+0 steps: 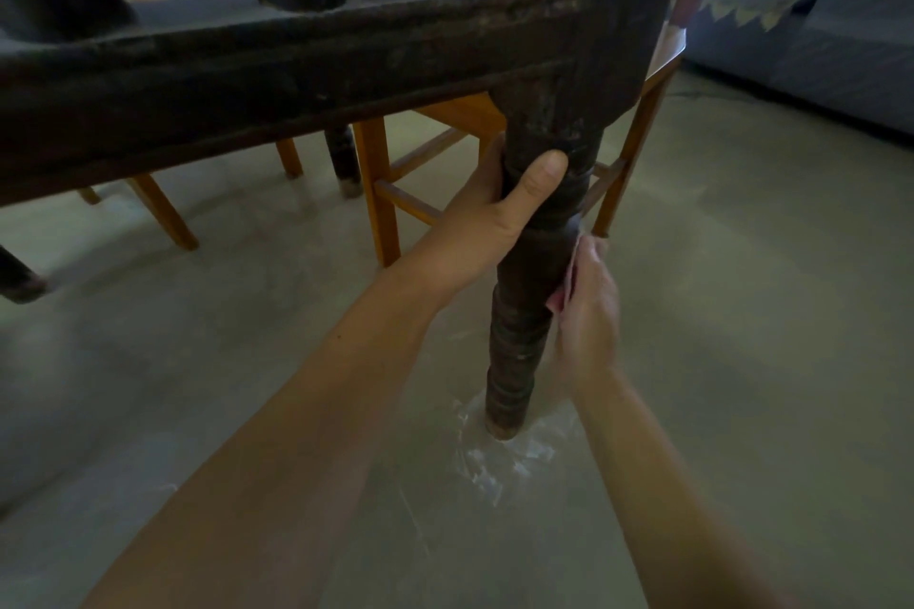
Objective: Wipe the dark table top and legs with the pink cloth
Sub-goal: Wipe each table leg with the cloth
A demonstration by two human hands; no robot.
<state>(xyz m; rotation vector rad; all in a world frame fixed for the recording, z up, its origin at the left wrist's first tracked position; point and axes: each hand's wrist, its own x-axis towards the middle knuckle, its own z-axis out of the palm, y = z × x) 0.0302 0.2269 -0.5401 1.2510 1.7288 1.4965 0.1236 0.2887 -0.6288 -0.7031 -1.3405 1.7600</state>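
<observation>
I look from low down at the dark table's turned leg (524, 292), which runs from a thick corner post down to the floor. A dark lower rail (277, 84) of the table stretches left from that post. My left hand (499, 208) is wrapped around the upper part of the leg, thumb across the front. My right hand (588, 307) presses the pink cloth (569, 282) against the leg's right side, lower down. Only a small edge of the cloth shows between palm and wood. The table top is out of view.
Orange wooden chairs (381, 193) stand behind the leg. Another dark table leg (343, 158) stands further back. A blue-grey sofa (811, 25) fills the upper right. The pale floor (742, 312) has white scuff marks around the leg's foot.
</observation>
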